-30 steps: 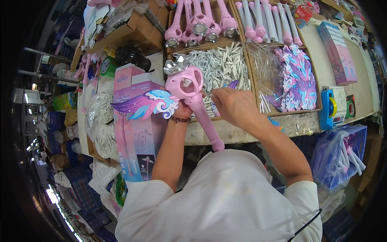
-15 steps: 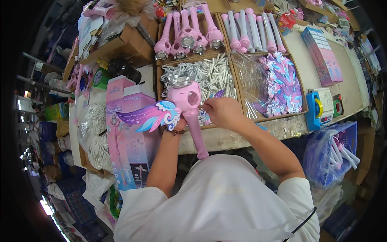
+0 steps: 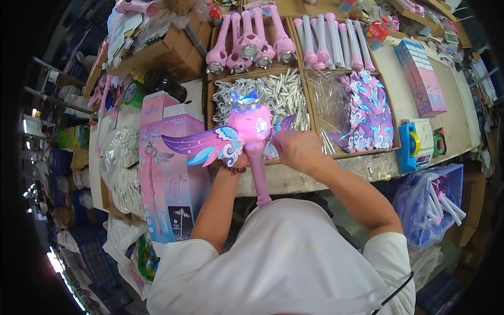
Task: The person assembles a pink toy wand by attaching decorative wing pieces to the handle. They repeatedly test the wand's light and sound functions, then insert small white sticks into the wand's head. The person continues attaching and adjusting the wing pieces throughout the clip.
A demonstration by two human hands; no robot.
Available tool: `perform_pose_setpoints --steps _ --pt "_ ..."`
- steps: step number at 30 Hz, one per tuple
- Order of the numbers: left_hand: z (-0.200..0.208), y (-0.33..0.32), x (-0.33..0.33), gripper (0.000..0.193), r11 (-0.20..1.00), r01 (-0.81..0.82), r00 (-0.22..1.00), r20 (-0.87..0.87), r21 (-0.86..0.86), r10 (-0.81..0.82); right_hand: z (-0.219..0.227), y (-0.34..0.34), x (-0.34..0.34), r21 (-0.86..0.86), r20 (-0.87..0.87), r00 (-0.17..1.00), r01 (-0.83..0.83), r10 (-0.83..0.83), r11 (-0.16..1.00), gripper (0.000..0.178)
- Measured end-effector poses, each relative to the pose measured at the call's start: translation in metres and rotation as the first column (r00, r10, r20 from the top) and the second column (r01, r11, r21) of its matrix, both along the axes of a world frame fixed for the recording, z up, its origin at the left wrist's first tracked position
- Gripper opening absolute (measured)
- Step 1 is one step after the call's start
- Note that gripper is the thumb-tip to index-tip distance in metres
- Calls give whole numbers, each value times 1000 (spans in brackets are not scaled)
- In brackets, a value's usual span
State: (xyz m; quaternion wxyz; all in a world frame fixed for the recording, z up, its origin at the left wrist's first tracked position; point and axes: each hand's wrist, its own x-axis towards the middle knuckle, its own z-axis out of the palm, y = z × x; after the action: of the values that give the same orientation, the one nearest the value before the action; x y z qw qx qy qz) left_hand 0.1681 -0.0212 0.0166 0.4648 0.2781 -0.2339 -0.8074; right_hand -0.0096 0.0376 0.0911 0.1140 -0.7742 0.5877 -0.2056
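A pink toy wand (image 3: 255, 168) is held upright in front of me, its handle end close to my shirt. Its round head and silver crown top glow blue and pink. A purple and blue wing (image 3: 207, 147) spreads from its left side, and part of another wing (image 3: 285, 124) shows at its right. My left hand (image 3: 243, 159) is closed on the wand from behind, mostly hidden by the left wing and the head. Curled fingers of my right hand (image 3: 300, 150) meet the wand's right side beside the right wing; their tips are partly hidden.
Behind the wand stands a divided carton (image 3: 310, 113) with pink wand bodies, white-and-pink tubes, grey loops, white sticks, clear rods and wings. A printed wand box (image 3: 170, 173) lies left, another box (image 3: 421, 79) right. A blue tape dispenser (image 3: 408, 146) and blue crate (image 3: 428, 205) are at right.
The wand's head and crown have lit up. Wand and both hands have shifted slightly to the right, and the right hand's fingers have turned closer against the wand.
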Motion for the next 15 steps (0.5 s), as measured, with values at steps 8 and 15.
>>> perform_pose_setpoints --steps 8,15 --pt "6 5 -3 52 999 -39 999 -8 15 39 1 0 -1 63 94 994 58 -64 996 25" --pt "-15 3 6 57 998 -8 1000 -8 -57 8 13 0 -1 343 259 947 93 -189 935 28"
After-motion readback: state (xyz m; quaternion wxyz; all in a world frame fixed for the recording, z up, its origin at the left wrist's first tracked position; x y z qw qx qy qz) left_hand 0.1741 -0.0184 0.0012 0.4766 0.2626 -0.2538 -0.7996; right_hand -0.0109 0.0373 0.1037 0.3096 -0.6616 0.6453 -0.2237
